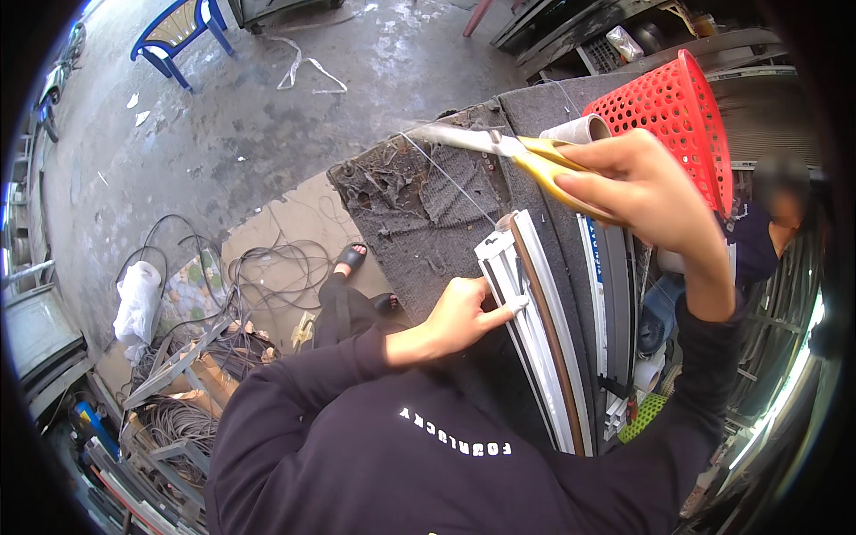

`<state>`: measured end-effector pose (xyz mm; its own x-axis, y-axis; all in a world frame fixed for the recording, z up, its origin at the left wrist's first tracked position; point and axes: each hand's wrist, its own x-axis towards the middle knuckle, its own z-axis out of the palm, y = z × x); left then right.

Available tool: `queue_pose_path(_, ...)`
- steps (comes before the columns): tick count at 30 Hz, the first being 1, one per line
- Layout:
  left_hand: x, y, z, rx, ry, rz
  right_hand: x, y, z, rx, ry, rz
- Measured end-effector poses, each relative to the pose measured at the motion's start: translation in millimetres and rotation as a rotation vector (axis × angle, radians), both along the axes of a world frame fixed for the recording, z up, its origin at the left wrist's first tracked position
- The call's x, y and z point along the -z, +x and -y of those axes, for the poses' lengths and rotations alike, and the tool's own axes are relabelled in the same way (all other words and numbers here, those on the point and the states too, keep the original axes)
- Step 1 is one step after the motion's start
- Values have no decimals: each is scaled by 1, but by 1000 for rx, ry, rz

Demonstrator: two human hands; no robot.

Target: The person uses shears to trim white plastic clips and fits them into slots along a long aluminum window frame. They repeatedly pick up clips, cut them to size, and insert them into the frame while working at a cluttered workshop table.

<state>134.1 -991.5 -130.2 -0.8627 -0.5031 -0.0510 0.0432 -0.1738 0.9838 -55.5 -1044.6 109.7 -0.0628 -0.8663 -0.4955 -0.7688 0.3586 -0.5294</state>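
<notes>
Yellow-handled scissors (pixel 542 164) are in my right hand (pixel 649 189), fingers through the loops, with the blades pointing left and blurred. A thin pale strand (pixel 453 181) runs from near the blade tips down to the end of a bundle of long white profiles (pixel 526 334). My left hand (pixel 456 314) grips this bundle near its upper end, thumb across the top. A brown strip (pixel 553 357) lies lengthwise along the profiles. Under them is a worktop covered in worn grey carpet (pixel 415 254), torn at its far left corner.
A red perforated basket (pixel 655 98) and a cardboard tube (pixel 588 129) stand beyond my right hand. More profiles (pixel 615 294) lie to the right, where another person (pixel 753 241) is. Cables (pixel 276 267) and a white bag (pixel 138 303) lie on the floor left; a blue chair (pixel 178 36) stands farther off.
</notes>
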Motion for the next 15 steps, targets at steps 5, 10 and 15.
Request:
queue_pose_path(5, 0, 3, 1, 9, -8, -35, 3, 3, 27, -378, 397, -380)
queue_pose_path(10, 3, 1, -2, -21, -45, -41, 20, -2, 20, -380, 493, -267)
queue_pose_path(15, 5, 0, -2, -20, -53, 3, 27, -23, 19, 42, 326, 38)
